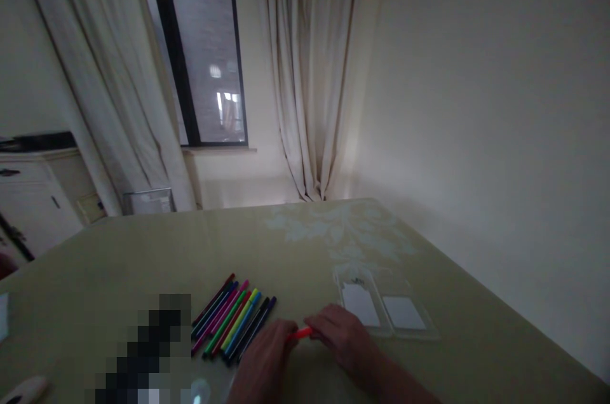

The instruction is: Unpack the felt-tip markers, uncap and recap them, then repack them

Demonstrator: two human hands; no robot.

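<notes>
Between my two hands is a bright red-orange felt-tip pen (300,333), held roughly level just above the table. My left hand (267,356) is closed around its left end. The fingers of my right hand (340,337) pinch the other end. Only a short middle stretch of the pen shows; both ends are hidden in my fingers. Just left of my left hand lies a row of several coloured felt-tip pens (233,318), side by side and slanting. Beyond my right hand lies an open clear plastic case (388,305) with white cards inside.
All this rests on a greenish table (157,251) with a pale leaf pattern at its far right. A blurred-out dark patch (143,353) covers part of the left foreground. A wall (500,137) runs along the right edge, with a curtain (314,74) and window behind.
</notes>
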